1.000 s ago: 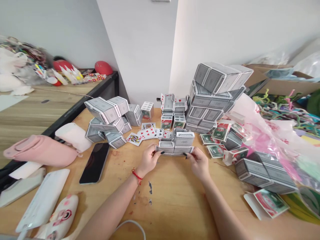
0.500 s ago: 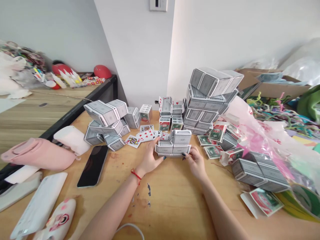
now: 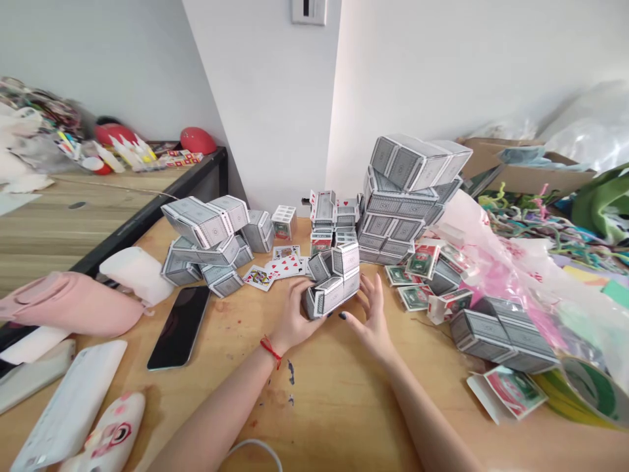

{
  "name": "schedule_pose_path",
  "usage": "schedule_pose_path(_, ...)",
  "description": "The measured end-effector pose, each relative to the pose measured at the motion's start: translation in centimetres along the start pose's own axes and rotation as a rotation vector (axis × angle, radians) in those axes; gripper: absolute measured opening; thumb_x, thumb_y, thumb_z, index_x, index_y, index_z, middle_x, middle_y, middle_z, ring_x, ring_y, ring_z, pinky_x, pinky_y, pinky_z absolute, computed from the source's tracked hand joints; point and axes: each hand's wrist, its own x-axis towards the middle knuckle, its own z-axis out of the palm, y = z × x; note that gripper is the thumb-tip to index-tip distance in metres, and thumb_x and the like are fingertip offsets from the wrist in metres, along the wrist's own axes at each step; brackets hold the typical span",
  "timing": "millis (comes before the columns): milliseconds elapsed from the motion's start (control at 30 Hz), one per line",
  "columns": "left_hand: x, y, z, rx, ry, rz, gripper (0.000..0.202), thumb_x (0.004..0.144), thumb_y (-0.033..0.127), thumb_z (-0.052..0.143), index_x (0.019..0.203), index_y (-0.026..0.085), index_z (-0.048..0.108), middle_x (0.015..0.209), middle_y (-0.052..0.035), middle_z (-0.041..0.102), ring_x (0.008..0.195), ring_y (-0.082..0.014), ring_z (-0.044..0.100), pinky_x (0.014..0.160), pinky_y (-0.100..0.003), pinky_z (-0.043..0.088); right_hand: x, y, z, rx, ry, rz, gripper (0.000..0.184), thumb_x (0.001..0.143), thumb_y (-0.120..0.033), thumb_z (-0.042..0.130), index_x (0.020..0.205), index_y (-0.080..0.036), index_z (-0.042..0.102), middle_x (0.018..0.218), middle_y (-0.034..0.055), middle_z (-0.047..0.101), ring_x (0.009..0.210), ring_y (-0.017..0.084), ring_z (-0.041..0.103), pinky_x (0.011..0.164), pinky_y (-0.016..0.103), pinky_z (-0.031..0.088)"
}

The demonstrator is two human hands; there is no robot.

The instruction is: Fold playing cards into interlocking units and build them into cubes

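Note:
A small block of folded playing-card cubes stands on the wooden table in front of me, turned at an angle. My left hand, with a red string at the wrist, grips its left end with curled fingers. Spread beside the block's right side is my right hand, fingers apart, close to the cards; whether it touches them is unclear. Loose face-up cards lie just behind the block.
A tall stack of card blocks rises behind on the right, a lower pile on the left. A black phone and pink pouch lie left. Card boxes, pink plastic and pipe cleaners crowd the right.
The card block has been turned from lying square to me to an angled position. My right hand has let go of its end and opened; the left hand still holds it.

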Motion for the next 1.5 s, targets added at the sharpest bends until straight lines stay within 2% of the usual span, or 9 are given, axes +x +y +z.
schedule_pose_path(100,-0.2,0.4,0.3,0.016,-0.027,0.105,0.054,0.065,0.020,0.066,0.112,0.019,0.040,0.116,-0.0122,0.045,0.111,-0.0242,0.045,0.093,-0.043,0.039,-0.5,-0.6,0.8,0.035,-0.040,-0.022,0.107,0.064,-0.036,0.072,0.138,-0.031,-0.005,0.144,0.0114,0.017,0.129,0.027,0.028,0.101,0.050,0.028)
schedule_pose_path(267,-0.4,0.7,0.7,0.057,-0.095,0.261,0.051,0.069,0.016,0.060,0.115,0.021,0.038,0.119,-0.0118,0.048,0.117,-0.0242,0.041,0.096,-0.046,0.038,-1.0,-0.7,1.4,0.037,-0.055,-0.024,0.111,0.063,-0.035,0.072,0.138,-0.030,-0.010,0.147,0.0106,0.009,0.131,0.027,0.023,0.103,0.051,0.024)
schedule_pose_path(433,-0.4,0.5,0.9,0.118,-0.085,0.360,0.053,0.071,0.014,0.058,0.119,0.021,0.036,0.121,-0.0114,0.049,0.119,-0.0237,0.041,0.095,-0.048,0.040,-0.9,-1.6,1.3,0.006,0.011,-0.036,0.111,0.060,-0.034,0.074,0.138,-0.032,-0.005,0.145,0.0096,0.013,0.130,0.028,0.025,0.102,0.050,0.027)
schedule_pose_path(633,-0.4,0.5,0.9,0.189,-0.100,0.446,0.049,0.073,0.011,0.054,0.119,0.023,0.041,0.120,-0.0100,0.052,0.120,-0.0230,0.040,0.094,-0.046,0.042,-0.8,-2.2,1.3,0.015,0.047,-0.068,0.101,0.061,-0.028,0.071,0.137,-0.030,0.003,0.140,0.0114,0.022,0.128,0.028,0.028,0.101,0.050,0.028)
schedule_pose_path(967,-0.4,0.7,1.0,0.226,-0.030,0.395,0.050,0.072,0.013,0.057,0.118,0.020,0.041,0.119,-0.0115,0.052,0.119,-0.0230,0.042,0.093,-0.046,0.043,-0.8,-2.2,1.5,0.076,0.084,-0.045,0.101,0.065,-0.029,0.067,0.137,-0.031,-0.004,0.142,0.0095,0.017,0.129,0.026,0.026,0.101,0.050,0.028)
schedule_pose_path(1333,-0.4,0.9,1.1,0.231,-0.019,0.344,0.048,0.072,0.016,0.058,0.117,0.019,0.041,0.119,-0.0120,0.051,0.118,-0.0233,0.042,0.093,-0.046,0.043,-1.1,-1.3,1.4,0.051,0.117,-0.036,0.100,0.065,-0.033,0.066,0.136,-0.033,-0.004,0.142,0.0081,0.015,0.130,0.028,0.021,0.100,0.051,0.028)
schedule_pose_path(1500,-0.4,1.1,1.1,0.227,-0.022,0.337,0.048,0.072,0.017,0.058,0.117,0.019,0.041,0.119,-0.0122,0.051,0.118,-0.0230,0.043,0.093,-0.045,0.043,-1.1,-1.3,1.3,0.059,0.110,-0.038,0.098,0.065,-0.034,0.065,0.136,-0.033,-0.002,0.141,0.0084,0.015,0.128,0.028,0.026,0.098,0.051,0.031)
